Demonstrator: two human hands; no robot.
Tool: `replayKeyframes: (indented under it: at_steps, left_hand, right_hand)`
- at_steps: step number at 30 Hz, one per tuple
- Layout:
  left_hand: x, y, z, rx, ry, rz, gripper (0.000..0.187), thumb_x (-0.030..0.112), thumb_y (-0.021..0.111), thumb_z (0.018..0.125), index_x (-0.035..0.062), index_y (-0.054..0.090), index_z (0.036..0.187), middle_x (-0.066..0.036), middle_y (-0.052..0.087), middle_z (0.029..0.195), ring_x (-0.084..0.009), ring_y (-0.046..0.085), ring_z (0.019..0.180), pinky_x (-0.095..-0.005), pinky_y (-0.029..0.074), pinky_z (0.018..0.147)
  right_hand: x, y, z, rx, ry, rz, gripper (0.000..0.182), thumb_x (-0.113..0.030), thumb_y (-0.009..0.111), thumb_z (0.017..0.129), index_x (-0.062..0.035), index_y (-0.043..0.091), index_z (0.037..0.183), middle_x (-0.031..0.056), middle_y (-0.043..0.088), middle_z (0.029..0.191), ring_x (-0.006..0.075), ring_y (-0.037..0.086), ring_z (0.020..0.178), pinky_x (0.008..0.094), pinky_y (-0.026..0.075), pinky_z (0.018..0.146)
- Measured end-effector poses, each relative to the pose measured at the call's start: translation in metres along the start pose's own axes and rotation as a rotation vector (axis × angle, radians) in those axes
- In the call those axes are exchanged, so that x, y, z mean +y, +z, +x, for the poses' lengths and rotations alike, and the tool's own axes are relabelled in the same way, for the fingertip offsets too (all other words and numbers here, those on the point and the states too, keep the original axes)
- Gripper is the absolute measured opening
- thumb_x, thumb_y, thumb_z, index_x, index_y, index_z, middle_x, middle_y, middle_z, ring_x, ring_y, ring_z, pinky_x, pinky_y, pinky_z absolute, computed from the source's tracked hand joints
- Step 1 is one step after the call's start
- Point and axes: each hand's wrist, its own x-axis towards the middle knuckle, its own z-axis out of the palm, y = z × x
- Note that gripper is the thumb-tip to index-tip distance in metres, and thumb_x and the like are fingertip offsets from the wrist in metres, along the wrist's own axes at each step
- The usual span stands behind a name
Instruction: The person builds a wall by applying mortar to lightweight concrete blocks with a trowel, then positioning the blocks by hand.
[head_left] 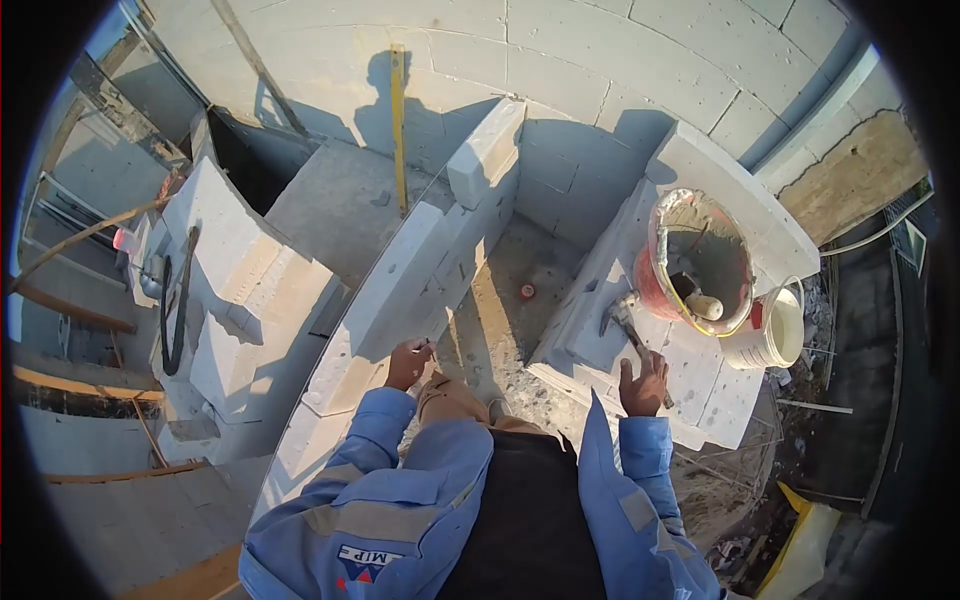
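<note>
My right hand (643, 384) is closed round the handle of a hammer (625, 322), whose head lies over the white blocks on the right. My left hand (408, 364) is beside the low block wall (375, 320), its fingers bent together; whatever they pinch is too small to make out. Beyond the hammer, a red bucket (652, 275) smeared with mortar stands on the blocks, with a tool handle (704, 305) inside it. A small white bucket (748, 350) is next to it.
A yellow level (398, 130) leans upright against the back wall (560, 50). A loose block (488, 155) sits on the low wall. Between the walls, a small red round object (527, 292) lies on the floor. Blocks and a black strap (178, 310) are at left.
</note>
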Motion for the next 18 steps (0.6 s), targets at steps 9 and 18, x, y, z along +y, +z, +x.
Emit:
replayKeyframes:
  at_steps: [9,18]
  left_hand:
    - [0.126,-0.02,0.176,0.012,0.289,-0.124,0.03,0.025,0.067,0.087,0.0015,0.074,0.104,-0.009,0.073,0.084,-0.0181,0.068,0.075,-0.0317,0.051,0.073]
    - [0.196,-0.033,0.398,0.17,0.48,-0.22,0.023,0.016,0.069,0.087,0.0007,0.073,0.104,-0.015,0.074,0.096,-0.0252,0.071,0.087,-0.0337,0.054,0.08]
  right_hand:
    - [0.011,0.029,0.012,-0.094,0.342,-0.122,0.037,-0.025,0.069,0.086,-0.0101,0.061,0.119,0.0146,0.058,0.11,0.0372,0.053,0.107,0.0505,0.042,0.093]
    - [-0.093,0.025,0.032,-0.115,0.537,-0.086,0.024,-0.024,0.064,0.093,-0.0006,0.059,0.097,0.0221,0.058,0.089,0.0424,0.059,0.081,0.0528,0.049,0.069]
